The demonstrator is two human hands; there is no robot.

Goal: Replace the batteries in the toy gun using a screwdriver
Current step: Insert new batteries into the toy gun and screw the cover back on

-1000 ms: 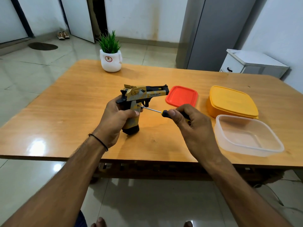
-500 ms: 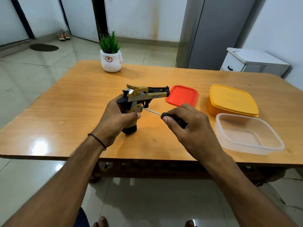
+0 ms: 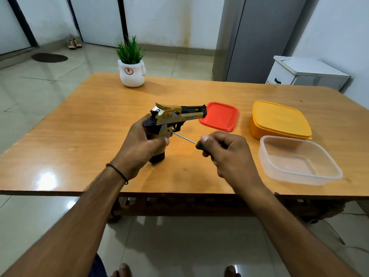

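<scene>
Toy gun (image 3: 175, 120) stood at frame centre, butt down on the wooden table (image 3: 79, 136), its grip clasped by the left hand (image 3: 139, 144). Right hand (image 3: 229, 154) clenched the screwdriver (image 3: 185, 139), its tip against the gun's side.

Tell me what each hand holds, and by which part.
The left hand grips the toy gun by its handle; the right hand holds the screwdriver by its handle, tip against the gun.

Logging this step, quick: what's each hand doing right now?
The left hand grips the toy gun.
The right hand grips the screwdriver.
</scene>
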